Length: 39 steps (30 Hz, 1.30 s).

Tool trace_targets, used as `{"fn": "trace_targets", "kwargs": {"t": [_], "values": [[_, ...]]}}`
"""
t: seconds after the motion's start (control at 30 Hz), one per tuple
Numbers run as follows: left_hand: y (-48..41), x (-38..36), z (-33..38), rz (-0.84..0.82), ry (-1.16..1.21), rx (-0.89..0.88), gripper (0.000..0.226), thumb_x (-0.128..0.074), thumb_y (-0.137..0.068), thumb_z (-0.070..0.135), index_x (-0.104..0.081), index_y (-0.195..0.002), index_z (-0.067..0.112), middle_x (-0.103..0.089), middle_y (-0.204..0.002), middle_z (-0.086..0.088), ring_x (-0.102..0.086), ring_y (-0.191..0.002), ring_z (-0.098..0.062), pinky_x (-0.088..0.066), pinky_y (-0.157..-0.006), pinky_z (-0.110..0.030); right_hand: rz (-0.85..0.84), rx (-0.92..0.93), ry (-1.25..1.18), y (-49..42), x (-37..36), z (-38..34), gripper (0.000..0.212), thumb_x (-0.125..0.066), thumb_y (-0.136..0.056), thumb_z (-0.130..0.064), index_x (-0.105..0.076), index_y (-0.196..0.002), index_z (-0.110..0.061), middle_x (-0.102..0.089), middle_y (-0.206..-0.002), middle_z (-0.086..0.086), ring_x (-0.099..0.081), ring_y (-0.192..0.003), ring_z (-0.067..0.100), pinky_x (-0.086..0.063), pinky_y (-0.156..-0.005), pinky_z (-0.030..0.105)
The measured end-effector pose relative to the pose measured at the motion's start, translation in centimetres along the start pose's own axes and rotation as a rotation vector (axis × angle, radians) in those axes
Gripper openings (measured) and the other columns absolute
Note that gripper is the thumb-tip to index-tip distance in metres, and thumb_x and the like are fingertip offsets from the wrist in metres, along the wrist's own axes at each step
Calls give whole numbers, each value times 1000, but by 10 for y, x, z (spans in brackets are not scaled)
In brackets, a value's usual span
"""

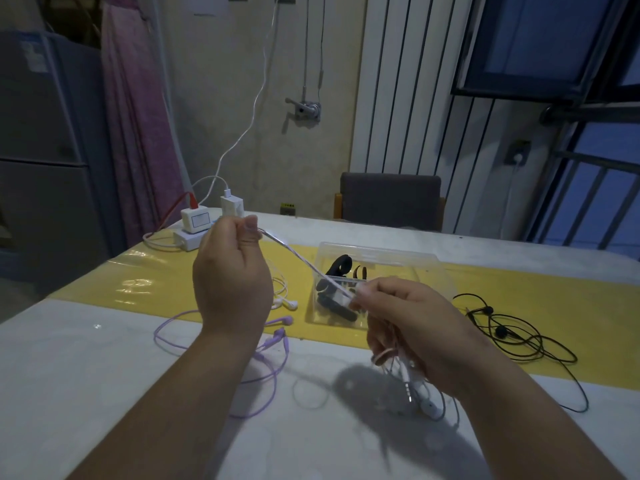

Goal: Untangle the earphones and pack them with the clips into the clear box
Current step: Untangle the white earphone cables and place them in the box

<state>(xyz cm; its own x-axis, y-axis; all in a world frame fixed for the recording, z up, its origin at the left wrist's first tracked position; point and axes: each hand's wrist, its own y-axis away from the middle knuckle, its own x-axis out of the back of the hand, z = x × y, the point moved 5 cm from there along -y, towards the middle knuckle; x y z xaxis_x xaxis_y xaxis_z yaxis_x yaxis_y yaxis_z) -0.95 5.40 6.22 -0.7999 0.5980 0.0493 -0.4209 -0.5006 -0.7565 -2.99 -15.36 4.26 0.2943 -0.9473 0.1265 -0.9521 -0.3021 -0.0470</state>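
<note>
Left hand (pixel 232 275) and right hand (pixel 412 320) grip a white earphone cable (pixel 301 259) stretched taut near the clear box (pixel 377 249); pulling harder could tighten remaining knots.

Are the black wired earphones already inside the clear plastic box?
No, the black wired earphones lie loose to the right of the clear plastic box.

The clear rectangular plastic box (pixel 377 251) is glossy and see-through. The yellow band of table covering (pixel 519 296) is slick, shiny film; the white table covering (pixel 104 368) is smooth and duller. The white earphone cable (pixel 315 269), purple earphones (pixel 286 320) and black earphones (pixel 501 331) look smooth and plastic-coated.
</note>
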Motion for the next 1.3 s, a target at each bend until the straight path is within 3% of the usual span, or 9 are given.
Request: {"fn": "trace_targets", "kwargs": {"t": [0.2, 0.3, 0.43, 0.6, 0.77, 0.87, 1.03, 1.17, 1.3], "values": [[-2, 3, -5, 44, 31, 58, 27, -39, -101, 33, -51, -81, 19, -54, -75, 1, -47, -71, -23, -23, -60, -30, -63, 131, -107, 0, 0, -8, 15, -60, -70, -8, -73, -71, -16, -66, -68, 1, -62, -67, 14, -49, -63, 19], [-1, 3, -7, 47, 36, 62, 30, -38, -101, 33, -55, -83, 15, -56, -75, -1, -48, -71, -23, -24, -60, -29, 20, 147, 8, -2, 4, -9, 13, -65, -75, -12, -72, -67, -20, -72, -77, 7, -67, -75, 21, -49, -69, 25], [-1, 0, -6, 5, 9, 37, 31, -40, -101, 32, -55, -80, 15, -52, -70, 0, -46, -68, -22, -21, -58, -30, 130, 149, 23, -1, 7, -8, 19, -61, -92, -7, -68, -75, -11, -65, -66, 7, -59, -57, 19, -48, -55, 32], [5, -11, 2, -187, 29, -19, 32, -45, -101, 29, -62, -80, 12, -51, -60, 0, -45, -57, -18, -29, -49, -25, 129, 115, -151, -1, 5, -8, 14, -57, -94, -6, -66, -84, -2, -68, -72, 13, -62, -60, 21, -55, -54, 29], [18, -39, -5, -629, 583, 474, 33, -44, -102, 22, -62, -75, 15, -54, -59, -1, -41, -45, -12, -33, -41, -24, 167, 97, -235, -2, 4, -4, 12, -57, -93, -3, -66, -86, -2, -69, -73, 13, -66, -63, 19, -55, -56, 26], [27, -45, 0, -800, 684, 593, 33, -44, -102, 21, -59, -74, 9, -50, -58, -6, -33, -42, -11, -26, -41, -20, 194, 95, -265, -3, 3, -2, 11, -58, -92, 0, -65, -84, -2, -70, -72, 13, -67, -62, 19, -57, -57, 27], [30, -43, 6, -971, 759, 596, 47, -68, -75, 51, -43, -69, 12, -39, -57, 0, -24, -45, -9, -20, -43, -21, 229, 110, -265, -3, 4, -1, 7, -62, -89, 2, -66, -83, -1, -69, -72, 15, -68, -63, 21, -58, -59, 29], [35, -44, 5, -1053, 744, 586, 38, -75, -67, 11, -38, -77, 13, -46, -62, -5, -26, -51, -13, -17, -48, -28, 258, 130, -262, -3, 4, -3, 6, -65, -86, 3, -65, -81, 0, -68, -69, 15, -68, -62, 22, -57, -58, 27], [40, -44, 8, -1094, 642, 577, 36, -75, -67, 12, -46, -88, 10, -44, -72, -16, -25, -48, -13, -14, -52, -33, 301, 161, -179, -2, 4, -2, 4, -66, -85, 6, -66, -83, 3, -69, -69, 14, -68, -63, 23, -59, -60, 30]]}}
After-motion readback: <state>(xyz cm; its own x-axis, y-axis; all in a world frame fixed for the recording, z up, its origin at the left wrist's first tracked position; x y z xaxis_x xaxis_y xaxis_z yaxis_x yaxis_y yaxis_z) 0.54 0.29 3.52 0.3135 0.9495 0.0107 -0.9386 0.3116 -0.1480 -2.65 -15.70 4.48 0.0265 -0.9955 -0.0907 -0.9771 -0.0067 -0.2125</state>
